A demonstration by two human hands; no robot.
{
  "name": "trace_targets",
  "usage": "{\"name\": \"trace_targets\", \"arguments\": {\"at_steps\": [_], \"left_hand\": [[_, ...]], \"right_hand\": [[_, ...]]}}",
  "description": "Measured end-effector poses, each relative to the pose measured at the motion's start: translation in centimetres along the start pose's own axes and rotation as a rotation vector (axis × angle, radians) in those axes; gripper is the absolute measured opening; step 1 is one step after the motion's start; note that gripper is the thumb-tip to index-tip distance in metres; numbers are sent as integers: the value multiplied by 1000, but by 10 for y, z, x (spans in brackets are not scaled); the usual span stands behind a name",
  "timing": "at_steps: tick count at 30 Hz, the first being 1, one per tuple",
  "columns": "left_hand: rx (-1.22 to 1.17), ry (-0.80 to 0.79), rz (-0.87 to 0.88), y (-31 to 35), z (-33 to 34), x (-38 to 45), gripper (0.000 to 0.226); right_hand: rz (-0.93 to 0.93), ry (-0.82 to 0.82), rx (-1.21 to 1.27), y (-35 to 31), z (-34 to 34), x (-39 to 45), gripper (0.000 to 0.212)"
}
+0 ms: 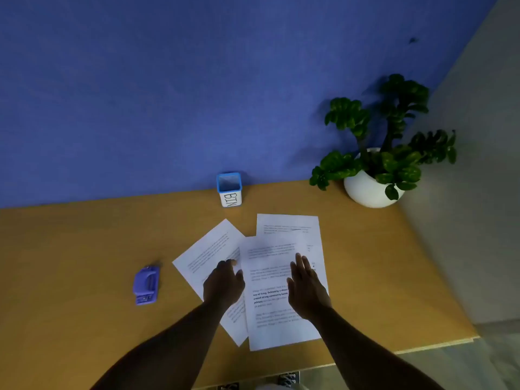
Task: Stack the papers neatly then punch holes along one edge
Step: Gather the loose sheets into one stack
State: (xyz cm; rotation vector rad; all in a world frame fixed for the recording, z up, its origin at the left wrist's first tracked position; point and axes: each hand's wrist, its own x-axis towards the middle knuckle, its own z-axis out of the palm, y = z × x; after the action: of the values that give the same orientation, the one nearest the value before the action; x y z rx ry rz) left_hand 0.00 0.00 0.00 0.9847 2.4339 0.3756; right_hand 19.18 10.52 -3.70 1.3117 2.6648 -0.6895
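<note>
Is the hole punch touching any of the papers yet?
Apart. The head view shows bare desk between the hole punch and the nearest sheet of the papers.

Three printed sheets of paper lie fanned and overlapping on the one worktop (70, 249): a tilted left sheet (206, 254), a middle sheet (270, 280) on top, and a rear sheet (289, 225) partly under it. There is one purple hole punch (146, 285), one blue-rimmed pot labelled BIN (229, 190), and one leafy plant (391, 136) in one white bowl-shaped planter (365, 190). Two hands are over the sheets, the left hand (223, 282) and the right hand (306, 288), and one shoe (287, 380) shows at the bottom edge of the view.
</note>
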Motion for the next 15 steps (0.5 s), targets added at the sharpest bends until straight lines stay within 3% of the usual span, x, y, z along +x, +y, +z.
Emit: {"name": "trace_targets", "arguments": {"at_steps": [7,11,15], "left_hand": [[-123,-278,-203,-7,26,2,50],[-264,-327,-290,-4,31,2,17],[-509,-362,-423,-1,35,5,22]], "right_hand": [[91,-174,6,5,6,-9,59],[134,-272,13,9,9,-13,61],[127,-299,6,7,12,-14,61]]}}
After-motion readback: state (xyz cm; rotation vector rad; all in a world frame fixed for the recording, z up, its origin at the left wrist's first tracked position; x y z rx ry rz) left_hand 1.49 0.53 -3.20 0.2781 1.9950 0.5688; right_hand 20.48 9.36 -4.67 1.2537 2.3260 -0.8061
